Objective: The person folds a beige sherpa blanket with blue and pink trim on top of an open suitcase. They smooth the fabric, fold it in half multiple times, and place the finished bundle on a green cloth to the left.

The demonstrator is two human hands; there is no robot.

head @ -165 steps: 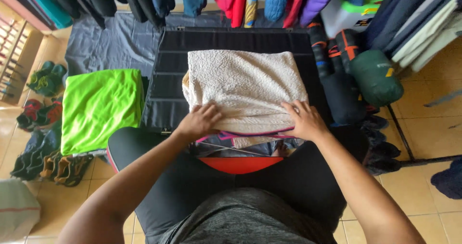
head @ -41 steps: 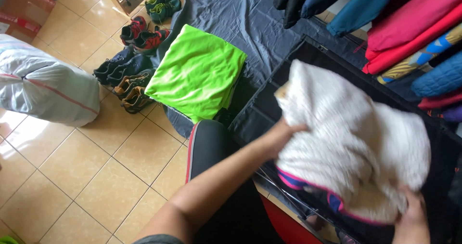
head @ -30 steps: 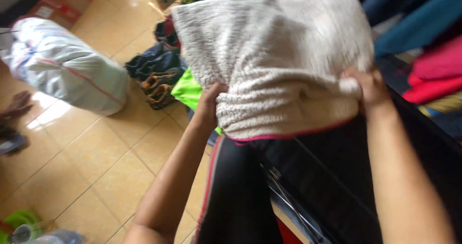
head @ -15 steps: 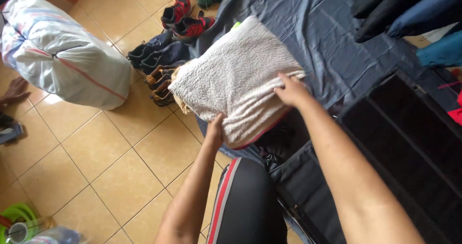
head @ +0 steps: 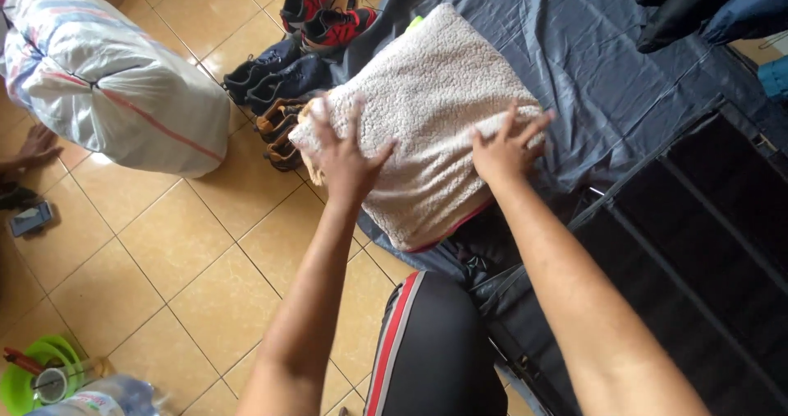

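Half a second back I was seeing the folded fleece garment (head: 427,120) gripped at its edges and coming down; now it is lying flat on the grey sheet (head: 607,63), with both hands pressing on top instead of pinching. My left hand (head: 345,157) is resting with fingers spread wide on the garment's near-left corner, palm down, gripping nothing. My right hand (head: 502,149) is sitting likewise on the near-right edge, fingers fanned and released — flat contact only. A sliver of green cloth (head: 414,23) is peeking out under the far edge. From here the garment is reaching away from both palms, its long axis running from the near hem with the red trim up toward the red and black shoes (head: 324,9), so the bulk of it is lying beyond the fingertips rather than under them. Neither hand is clearly nearer; they are sitting about level, one at each near corner. Beside the garment's left edge the row of dark shoes (head: 271,67) is nearly touching it, and the big white sack (head: 107,79) is standing well apart on the tiled floor (head: 164,276).
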